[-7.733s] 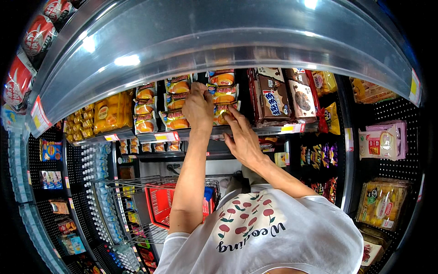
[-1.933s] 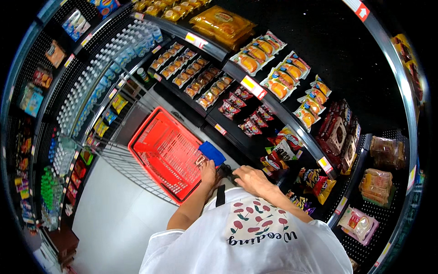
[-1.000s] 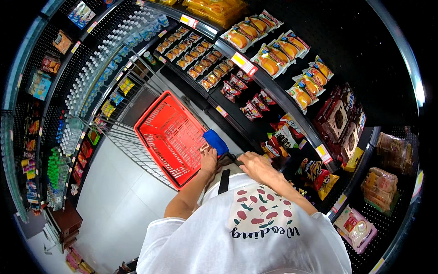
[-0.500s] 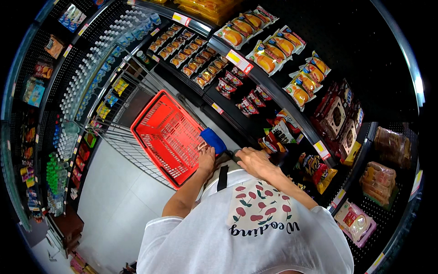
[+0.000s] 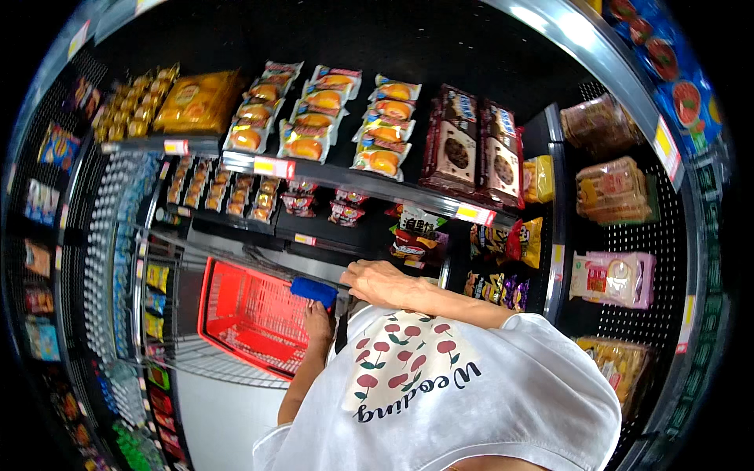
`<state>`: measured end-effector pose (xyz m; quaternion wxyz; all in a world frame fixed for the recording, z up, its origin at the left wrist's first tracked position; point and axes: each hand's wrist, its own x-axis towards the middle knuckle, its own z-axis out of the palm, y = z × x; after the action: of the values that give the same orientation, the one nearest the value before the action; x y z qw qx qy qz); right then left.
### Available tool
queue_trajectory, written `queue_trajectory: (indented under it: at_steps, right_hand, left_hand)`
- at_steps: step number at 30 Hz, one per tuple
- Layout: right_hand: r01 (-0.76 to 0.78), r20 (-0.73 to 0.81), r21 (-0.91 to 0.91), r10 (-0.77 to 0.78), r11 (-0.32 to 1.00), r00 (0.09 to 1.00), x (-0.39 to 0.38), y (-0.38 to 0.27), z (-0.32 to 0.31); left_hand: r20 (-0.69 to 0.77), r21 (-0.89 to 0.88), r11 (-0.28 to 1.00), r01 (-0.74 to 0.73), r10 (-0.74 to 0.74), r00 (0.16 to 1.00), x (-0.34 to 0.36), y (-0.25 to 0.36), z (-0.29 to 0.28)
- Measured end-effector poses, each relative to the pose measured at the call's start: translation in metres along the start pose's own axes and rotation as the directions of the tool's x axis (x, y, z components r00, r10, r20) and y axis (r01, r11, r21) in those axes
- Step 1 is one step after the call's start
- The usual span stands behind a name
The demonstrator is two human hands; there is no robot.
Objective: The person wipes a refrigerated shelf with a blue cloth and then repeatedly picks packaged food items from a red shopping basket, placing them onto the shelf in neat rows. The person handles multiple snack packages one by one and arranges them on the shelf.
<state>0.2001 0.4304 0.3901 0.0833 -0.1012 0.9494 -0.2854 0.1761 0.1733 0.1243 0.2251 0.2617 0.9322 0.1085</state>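
While the left hand [image 5: 318,320] closes around the blue handle [image 5: 314,290] of the red basket [image 5: 251,318], the right hand [image 5: 379,281] rests just beside it, fingers loosely curled; whether it grips the handle's far end cannot be told. Held this way, the basket sits close in front of the person's white printed shirt [image 5: 440,392], its open mouth turned up, and it looks empty through the mesh. It hangs over a wire rack [image 5: 157,259] on the person's left. Beyond the hands, the dark shelf [image 5: 353,182] carries rows of wrapped buns [image 5: 314,118] facing outward, with brown cookie packs [image 5: 467,145] to the right and small snack bags [image 5: 416,235] below, within arm's reach.
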Motion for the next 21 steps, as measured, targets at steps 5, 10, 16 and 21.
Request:
queue_trajectory:
  at_steps: [5,10,16,21]
  right_hand:
    - [-0.084,-0.254,0.052,0.095,0.995,0.963,-0.018,-0.001,-0.046]
    - [-0.146,-0.604,0.195,0.237,0.970,0.761,-0.060,-0.006,-0.093]
    - [-0.244,-0.805,0.347,0.422,0.905,0.417,-0.103,-0.007,-0.130]
    - [-0.354,-0.771,0.371,0.498,0.858,0.397,-0.110,0.002,-0.135]
  left_hand:
    - [0.113,0.144,0.987,-0.076,0.060,0.992,0.009,-0.016,-0.009]
    - [0.349,0.301,0.946,-0.118,0.006,0.937,0.010,0.011,-0.093]
    - [-0.042,-0.471,0.812,-0.345,0.370,0.928,0.040,0.098,-0.204]
    - [-0.210,-0.778,0.466,-0.421,0.439,0.874,0.050,0.245,-0.294]
